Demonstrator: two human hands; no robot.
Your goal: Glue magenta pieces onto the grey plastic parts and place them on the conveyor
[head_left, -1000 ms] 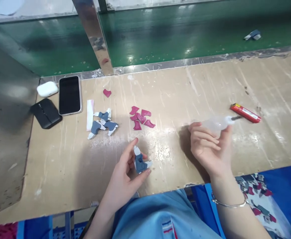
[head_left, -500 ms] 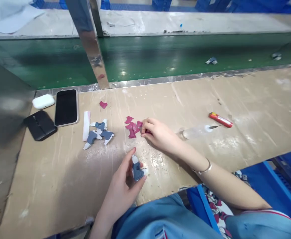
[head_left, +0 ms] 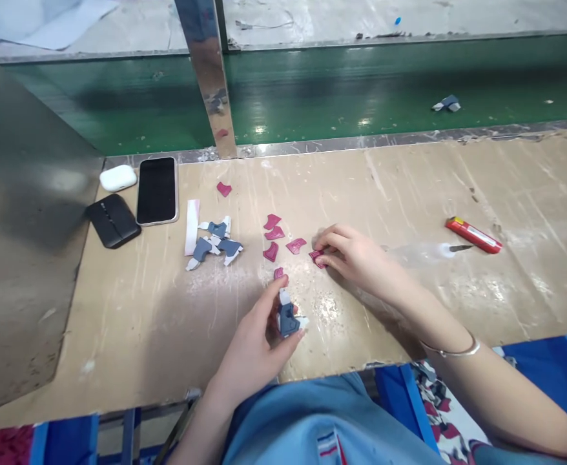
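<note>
Scuffed counter lies beneath. The left hand's fingers grasp a blue-and-white piece; the right hand's pinch a maroon scrap on the surface. Both look light, the scrap thin, best taken by its edges, the piece stiffer. Loose scraps lie left of the right hand.

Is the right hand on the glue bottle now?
No, the right hand is at a magenta piece, left of the clear bottle.
</note>
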